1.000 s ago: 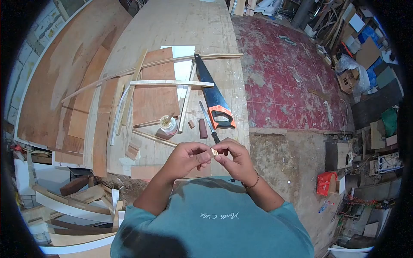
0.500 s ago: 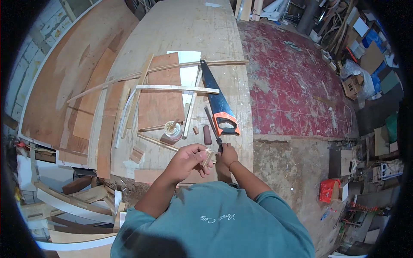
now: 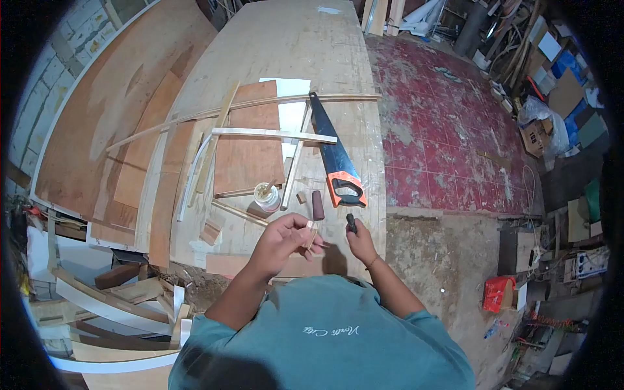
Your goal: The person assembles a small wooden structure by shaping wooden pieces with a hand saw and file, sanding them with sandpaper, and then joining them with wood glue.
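Note:
My left hand (image 3: 281, 242) pinches a small pale wood piece (image 3: 311, 233) between thumb and fingers, held above the near edge of the workbench (image 3: 305, 52). My right hand (image 3: 361, 245) is closed around the black handle of a slim hand tool (image 3: 351, 222), lifted off the bench just right of the wood piece. The tool's blade is not visible. Both hands hover in front of my teal shirt.
On the bench lie a hand saw with an orange handle (image 3: 337, 164), a small glue jar (image 3: 266, 195), a dark brown wooden peg (image 3: 318, 205), a tiny block (image 3: 301, 197), a reddish plywood panel (image 3: 247, 140) and several thin wood strips. Red floor and clutter lie to the right.
My right hand let go of the small wood piece, reached to the bench, and picked up the black-handled tool that lay beside the saw. The left hand kept the wood piece.

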Action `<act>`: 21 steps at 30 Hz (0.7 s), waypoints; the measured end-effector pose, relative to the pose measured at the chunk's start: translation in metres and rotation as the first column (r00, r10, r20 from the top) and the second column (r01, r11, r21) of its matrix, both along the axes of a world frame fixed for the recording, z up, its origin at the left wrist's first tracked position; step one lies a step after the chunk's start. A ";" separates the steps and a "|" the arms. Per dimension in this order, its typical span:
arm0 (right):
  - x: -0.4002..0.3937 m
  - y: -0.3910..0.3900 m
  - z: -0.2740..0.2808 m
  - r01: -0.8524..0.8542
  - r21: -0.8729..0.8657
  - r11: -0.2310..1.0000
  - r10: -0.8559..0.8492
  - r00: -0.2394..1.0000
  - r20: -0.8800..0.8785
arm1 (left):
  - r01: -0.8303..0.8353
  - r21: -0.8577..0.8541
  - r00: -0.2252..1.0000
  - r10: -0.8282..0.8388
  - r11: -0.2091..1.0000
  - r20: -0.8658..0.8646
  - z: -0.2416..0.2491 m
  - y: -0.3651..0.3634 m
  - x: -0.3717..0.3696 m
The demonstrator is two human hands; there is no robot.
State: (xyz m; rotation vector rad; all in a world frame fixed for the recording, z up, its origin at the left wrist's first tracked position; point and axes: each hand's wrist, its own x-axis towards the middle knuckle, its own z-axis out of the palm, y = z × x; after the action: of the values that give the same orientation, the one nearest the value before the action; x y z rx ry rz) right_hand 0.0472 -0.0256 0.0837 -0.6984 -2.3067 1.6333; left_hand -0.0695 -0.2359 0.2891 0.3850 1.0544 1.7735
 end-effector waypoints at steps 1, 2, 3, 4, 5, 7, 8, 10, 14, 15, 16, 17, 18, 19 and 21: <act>0.004 -0.003 0.027 0.010 -0.001 1.000 -0.010 1.000 0.004 | -0.072 0.002 0.982 0.071 0.997 -0.174 -0.004 0.002 0.003; 0.007 -0.005 0.057 0.007 -0.102 0.995 -0.011 0.999 -0.038 | -0.140 0.019 0.929 0.138 0.990 -0.343 -0.006 0.005 0.006; 0.012 -0.007 0.086 0.000 -0.201 0.980 -0.016 0.997 -0.081 | -0.127 0.018 0.932 0.126 0.992 -0.340 -0.006 0.008 0.009; 0.019 -0.008 0.113 0.012 -0.201 0.980 -0.028 0.997 -0.078 | -0.159 0.055 0.920 0.168 0.986 -0.355 -0.003 0.011 0.012; 0.025 -0.010 0.140 -0.069 -0.128 0.989 0.051 0.989 -0.135 | -0.190 0.092 0.905 0.211 0.977 -0.369 -0.002 0.014 0.015; 0.036 -0.015 0.182 -0.138 -0.049 0.989 0.127 0.974 -0.185 | -0.137 0.006 0.895 0.126 0.991 -0.428 0.000 0.013 0.012; 0.040 -0.018 0.198 -0.196 0.068 0.978 0.205 0.958 -0.198 | -0.098 -0.082 0.875 0.047 0.992 -0.481 0.001 0.013 0.012; 0.044 -0.021 0.214 -0.277 0.228 0.933 0.326 0.919 -0.220 | -0.066 -0.085 0.917 0.027 0.994 -0.398 0.007 0.015 0.015; 0.048 -0.025 0.216 -0.327 0.200 0.924 0.359 0.921 -0.153 | -0.018 -0.010 0.959 0.014 1.000 -0.283 0.011 0.012 0.017; 0.048 -0.025 0.217 -0.329 0.201 0.923 0.362 0.919 -0.155 | -0.021 -0.010 0.958 0.017 1.000 -0.285 0.010 0.012 0.017; 0.048 -0.025 0.220 -0.336 0.246 0.909 0.379 0.912 -0.156 | -0.012 0.056 0.933 0.032 0.998 -0.359 0.008 0.013 0.016; 0.048 -0.025 0.222 -0.340 0.290 0.895 0.395 0.905 -0.156 | 0.003 0.120 0.902 0.049 0.993 -0.429 0.006 0.013 0.016; 0.047 -0.025 0.222 -0.341 0.289 0.895 0.395 0.905 -0.157 | 0.002 0.119 0.902 0.050 0.993 -0.429 0.007 0.012 0.016; 0.046 -0.026 0.223 -0.334 0.297 0.895 0.393 0.904 -0.170 | 0.039 0.081 0.894 0.001 0.996 -0.447 0.008 0.011 0.015; 0.043 -0.029 0.224 -0.324 0.304 0.896 0.389 0.903 -0.183 | 0.078 0.042 0.885 -0.050 0.996 -0.463 0.008 0.010 0.016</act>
State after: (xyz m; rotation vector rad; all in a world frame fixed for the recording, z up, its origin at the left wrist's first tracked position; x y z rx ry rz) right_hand 0.0902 -0.0543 0.3076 -0.0065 -2.5075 1.3981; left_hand -0.0535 -0.2257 0.2972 0.9056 1.3007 1.6949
